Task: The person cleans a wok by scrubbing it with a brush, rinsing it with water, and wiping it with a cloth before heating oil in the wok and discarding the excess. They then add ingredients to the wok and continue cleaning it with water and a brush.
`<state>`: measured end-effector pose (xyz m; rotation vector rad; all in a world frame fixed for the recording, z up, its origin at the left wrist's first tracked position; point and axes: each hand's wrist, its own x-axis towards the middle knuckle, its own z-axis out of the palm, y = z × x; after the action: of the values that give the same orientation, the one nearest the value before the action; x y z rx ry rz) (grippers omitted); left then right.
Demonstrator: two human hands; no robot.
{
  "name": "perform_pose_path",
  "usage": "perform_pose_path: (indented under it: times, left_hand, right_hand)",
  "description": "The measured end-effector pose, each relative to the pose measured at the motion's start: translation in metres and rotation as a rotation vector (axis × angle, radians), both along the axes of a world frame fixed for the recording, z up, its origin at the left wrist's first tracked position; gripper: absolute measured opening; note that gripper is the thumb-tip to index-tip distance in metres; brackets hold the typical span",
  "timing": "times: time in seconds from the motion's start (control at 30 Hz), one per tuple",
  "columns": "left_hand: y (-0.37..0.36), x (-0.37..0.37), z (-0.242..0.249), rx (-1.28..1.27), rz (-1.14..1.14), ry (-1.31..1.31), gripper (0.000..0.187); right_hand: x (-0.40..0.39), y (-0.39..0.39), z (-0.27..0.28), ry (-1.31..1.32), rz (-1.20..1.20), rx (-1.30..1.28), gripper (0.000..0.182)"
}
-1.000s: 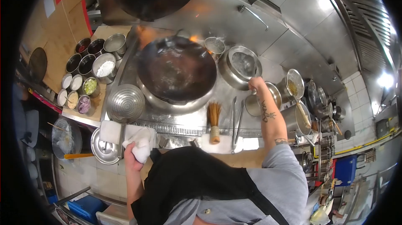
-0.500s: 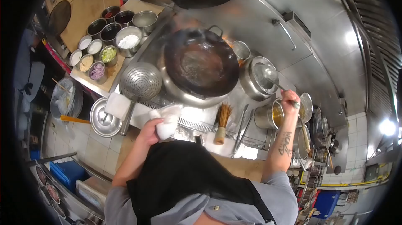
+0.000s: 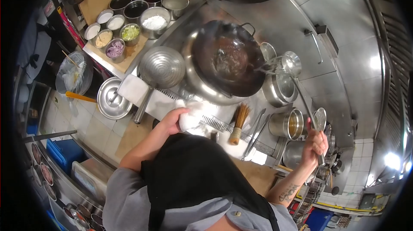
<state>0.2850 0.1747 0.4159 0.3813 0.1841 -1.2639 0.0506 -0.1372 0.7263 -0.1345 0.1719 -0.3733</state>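
My right hand (image 3: 316, 145) is closed around the long handle of a metal ladle (image 3: 292, 63). The ladle's bowl is tipped beside the wok's right rim, and water streams from it toward the wok. The dark wok (image 3: 204, 55) sits on the round burner, with some liquid in its bottom. Just below the ladle stands a steel pot (image 3: 277, 95). My left hand (image 3: 172, 120) grips a folded white cloth (image 3: 189, 118) at the stove's front edge; the cloth hides some of the fingers. To the cloth's upper left lies a perforated strainer (image 3: 161, 67).
A bamboo wok brush (image 3: 239, 123) and metal tongs (image 3: 254, 135) lie along the stove front. A steel container of yellowish liquid (image 3: 292, 124) stands at right. Ingredient tins, including one of chopped red onion (image 3: 115, 49), fill the left board. A steel lid (image 3: 115, 100) is at left.
My right hand has lifted the ladle out of the steel pot and tipped it toward the wok, spilling water. The view has shifted; my left hand keeps hold of the cloth.
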Motion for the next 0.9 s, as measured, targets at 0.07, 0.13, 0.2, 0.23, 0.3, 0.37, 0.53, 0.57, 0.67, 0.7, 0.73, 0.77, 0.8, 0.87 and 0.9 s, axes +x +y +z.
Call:
perform_pose_path:
  times: [0.07,0.13,0.2,0.23,0.3,0.37,0.53,0.57,0.67,0.7,0.73,0.77,0.8,0.87,0.9]
  left_hand:
    - [0.001,0.001,-0.002,0.008,0.012,-0.016,0.049]
    - [0.002,0.0,0.002,0.028,0.022,0.011,0.046]
    - [0.002,0.0,0.0,0.046,0.027,0.033,0.044]
    - [0.002,0.0,-0.009,0.054,0.028,0.046,0.044]
    - [0.006,0.002,-0.019,0.081,0.036,0.036,0.043]
    - [0.01,0.006,-0.024,0.115,0.044,-0.006,0.043]
    - [0.025,0.009,-0.029,0.206,0.143,0.0,0.043]
    - [0.026,0.009,-0.031,0.225,0.155,0.008,0.042]
    - [0.028,0.01,-0.026,0.242,0.185,0.013,0.046]
    - [0.031,0.009,-0.027,0.242,0.192,-0.003,0.048]
    - [0.031,0.008,-0.027,0.238,0.203,-0.018,0.05]
    - [0.031,0.005,-0.016,0.255,0.214,-0.045,0.051]
    - [0.032,0.003,-0.006,0.271,0.219,-0.042,0.052]
    - [0.034,-0.003,0.007,0.303,0.24,-0.032,0.053]
    - [0.036,-0.005,0.006,0.254,0.245,-0.037,0.055]
  right_hand:
    - [-0.005,0.018,-0.009,-0.012,0.016,0.03,0.062]
    - [-0.012,0.03,-0.023,0.021,0.022,0.025,0.063]
    - [-0.016,0.042,-0.038,0.059,0.031,0.022,0.063]
    - [-0.02,0.043,-0.047,0.098,0.053,-0.026,0.062]
    - [-0.022,0.045,-0.057,0.28,0.069,-0.17,0.054]
    - [-0.022,0.038,-0.067,0.491,0.039,-0.498,0.05]
    - [-0.007,-0.024,-0.092,1.197,-0.111,-1.22,0.028]
    - [-0.01,-0.055,-0.11,1.213,-0.162,-1.218,0.019]
    - [-0.002,-0.15,-0.163,1.471,-0.215,-1.672,0.016]
    - [0.006,-0.175,-0.178,1.618,-0.245,-1.726,0.017]
    - [0.014,-0.198,-0.191,1.663,-0.189,-1.641,0.02]
    - [0.032,-0.208,-0.184,1.765,0.064,-1.53,0.018]
    - [0.043,-0.224,-0.194,1.695,0.047,-1.505,0.014]
    - [0.068,-0.254,-0.202,1.526,0.077,-1.356,0.018]
    - [0.083,-0.261,-0.195,1.304,0.09,-1.152,0.018]
